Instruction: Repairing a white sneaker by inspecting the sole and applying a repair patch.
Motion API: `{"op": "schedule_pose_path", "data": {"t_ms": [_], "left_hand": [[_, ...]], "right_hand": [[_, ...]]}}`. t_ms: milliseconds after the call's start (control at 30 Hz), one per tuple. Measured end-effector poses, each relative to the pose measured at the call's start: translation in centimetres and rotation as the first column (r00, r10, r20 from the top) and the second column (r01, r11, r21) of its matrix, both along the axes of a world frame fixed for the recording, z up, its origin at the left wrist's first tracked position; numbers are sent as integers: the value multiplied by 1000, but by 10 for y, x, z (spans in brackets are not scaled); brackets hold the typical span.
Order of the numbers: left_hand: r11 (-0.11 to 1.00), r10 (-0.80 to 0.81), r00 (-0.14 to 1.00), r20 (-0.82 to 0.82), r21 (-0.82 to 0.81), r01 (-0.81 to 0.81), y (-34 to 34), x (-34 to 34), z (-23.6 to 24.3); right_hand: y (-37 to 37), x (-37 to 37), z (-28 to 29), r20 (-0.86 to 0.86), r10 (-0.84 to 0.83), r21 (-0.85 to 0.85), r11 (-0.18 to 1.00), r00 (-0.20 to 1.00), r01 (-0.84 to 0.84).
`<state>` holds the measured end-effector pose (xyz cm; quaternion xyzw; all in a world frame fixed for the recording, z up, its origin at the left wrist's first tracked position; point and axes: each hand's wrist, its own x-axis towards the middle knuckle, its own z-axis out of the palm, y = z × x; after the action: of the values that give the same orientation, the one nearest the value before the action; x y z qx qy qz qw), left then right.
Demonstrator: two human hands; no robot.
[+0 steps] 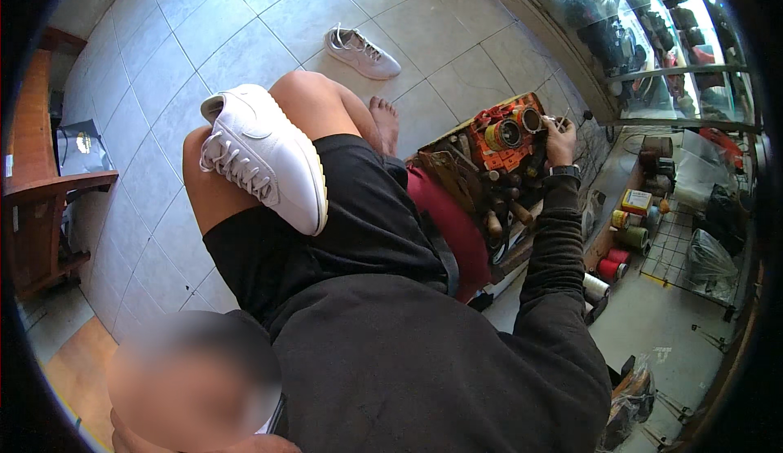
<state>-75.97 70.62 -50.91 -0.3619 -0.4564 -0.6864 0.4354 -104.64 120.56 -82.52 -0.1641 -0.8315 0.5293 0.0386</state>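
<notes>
My right hand, with a dark watch on the wrist, reaches to the far right corner of an open tool box. Its fingers are pinched together beside two round tins; a small thin thing shows at the fingertips, too small to name. A white sneaker with white laces lies on its side across my raised left thigh, untouched by either hand. At the lower left edge, a blurred patch covers most of what seems to be my left hand; only some skin shows and its fingers are hidden.
A second pale sneaker stands on the tiled floor ahead. Wooden-handled tools fill the box's near end. Thread spools and a wire rack are at right, below a glass display case. Wooden furniture stands left.
</notes>
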Motion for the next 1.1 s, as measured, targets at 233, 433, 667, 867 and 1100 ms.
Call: {"op": "schedule_pose_path", "data": {"t_ms": [233,433,667,867,1100], "left_hand": [[997,-64,996,69,-45,67,-7,4,4],[997,-70,996,49,-36,72,-8,9,2],[999,-42,994,103,-14,44,-6,5,2],[999,-8,991,134,-43,14,-1,-1,17],[998,-6,986,168,-59,16,-1,4,19]], "right_hand": [[12,-7,-4,60,-65,153,987,996,55],[-3,5,9,117,-121,187,978,986,98],[10,3,-3,141,-134,-7,991,981,136],[43,-10,10,154,-91,-75,992,984,103],[30,-4,45,151,-78,-121,988,985,97]]}}
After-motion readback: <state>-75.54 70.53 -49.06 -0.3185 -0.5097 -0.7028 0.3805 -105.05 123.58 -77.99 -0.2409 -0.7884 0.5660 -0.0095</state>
